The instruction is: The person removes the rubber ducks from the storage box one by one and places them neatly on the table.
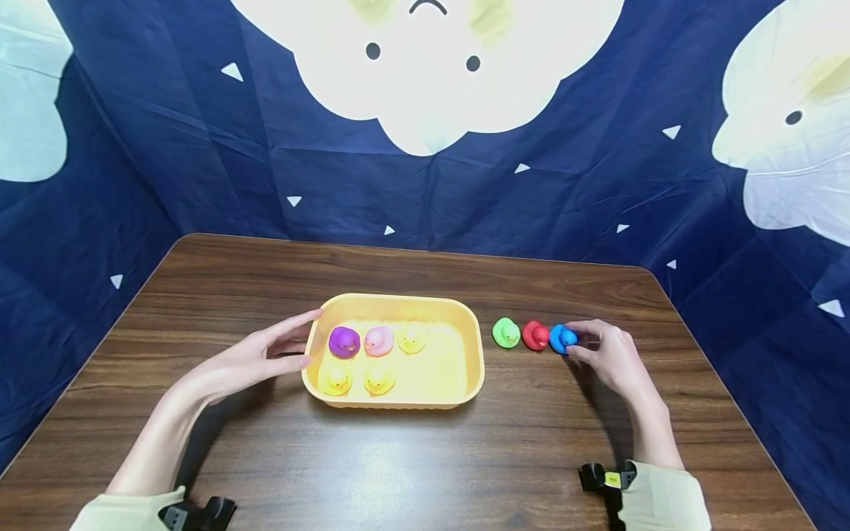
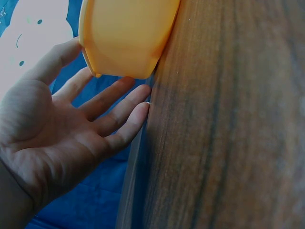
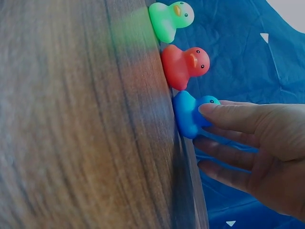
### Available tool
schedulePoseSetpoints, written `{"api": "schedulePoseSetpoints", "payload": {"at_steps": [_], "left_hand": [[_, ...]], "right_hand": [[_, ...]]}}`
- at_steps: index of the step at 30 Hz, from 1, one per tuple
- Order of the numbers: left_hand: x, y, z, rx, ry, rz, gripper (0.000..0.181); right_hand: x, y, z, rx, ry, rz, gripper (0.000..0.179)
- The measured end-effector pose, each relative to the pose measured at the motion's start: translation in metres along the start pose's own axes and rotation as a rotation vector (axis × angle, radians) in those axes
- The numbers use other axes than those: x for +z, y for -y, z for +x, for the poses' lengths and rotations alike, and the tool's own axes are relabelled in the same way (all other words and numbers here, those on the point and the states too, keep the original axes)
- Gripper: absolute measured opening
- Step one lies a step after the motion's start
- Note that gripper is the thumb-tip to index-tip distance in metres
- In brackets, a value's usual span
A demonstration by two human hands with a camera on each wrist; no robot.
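Observation:
A yellow plastic bin (image 1: 393, 405) sits on the table with a purple rubber duck (image 1: 344, 342), a pink duck (image 1: 378, 341) and three pale yellow ducks (image 1: 412, 338) inside. At its left end my left hand (image 1: 255, 361) rests with spread, fairly straight fingers and thumb at the wall; the left wrist view shows the palm turned up beside the bin (image 2: 128, 38). My right hand (image 1: 611, 358) pinches a blue rubber duck (image 3: 188, 114) between thumb and fingers, at the table surface. Beside that duck stand a red duck (image 3: 183, 67) and a green duck (image 3: 169, 21) in a row.
The dark wood-grain table (image 1: 372, 472) has rounded far corners. Behind it hangs a navy cloth (image 1: 358, 184) with white clouds and small triangles, which also covers both sides. Black straps with small devices (image 1: 199, 512) sit at the sleeve cuffs.

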State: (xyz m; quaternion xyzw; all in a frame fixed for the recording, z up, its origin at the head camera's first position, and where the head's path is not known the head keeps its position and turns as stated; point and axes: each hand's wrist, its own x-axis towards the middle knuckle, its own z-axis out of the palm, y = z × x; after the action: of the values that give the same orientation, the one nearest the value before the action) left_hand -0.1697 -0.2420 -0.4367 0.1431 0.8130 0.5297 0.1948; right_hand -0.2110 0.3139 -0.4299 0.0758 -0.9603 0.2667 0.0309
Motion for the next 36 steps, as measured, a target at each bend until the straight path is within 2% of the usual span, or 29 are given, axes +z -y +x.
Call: {"api": "schedulePoseSetpoints", "payload": {"at_steps": [14, 28, 36], "left_hand": [[0.0, -0.002, -0.001, 0.019, 0.003, 0.001, 0.073], [-0.001, -0.003, -0.001, 0.01, 0.0, 0.028, 0.073], [-0.001, -0.004, -0.002, 0.01, 0.003, 0.035, 0.073]], "right_hand": [[0.001, 0.0, 0.0, 0.009, -0.001, -0.004, 0.035], [-0.005, 0.002, -0.002, 0.005, 0.002, 0.013, 0.041], [-0.009, 0.006, -0.004, -0.041, -0.057, 0.019, 0.039]]}}
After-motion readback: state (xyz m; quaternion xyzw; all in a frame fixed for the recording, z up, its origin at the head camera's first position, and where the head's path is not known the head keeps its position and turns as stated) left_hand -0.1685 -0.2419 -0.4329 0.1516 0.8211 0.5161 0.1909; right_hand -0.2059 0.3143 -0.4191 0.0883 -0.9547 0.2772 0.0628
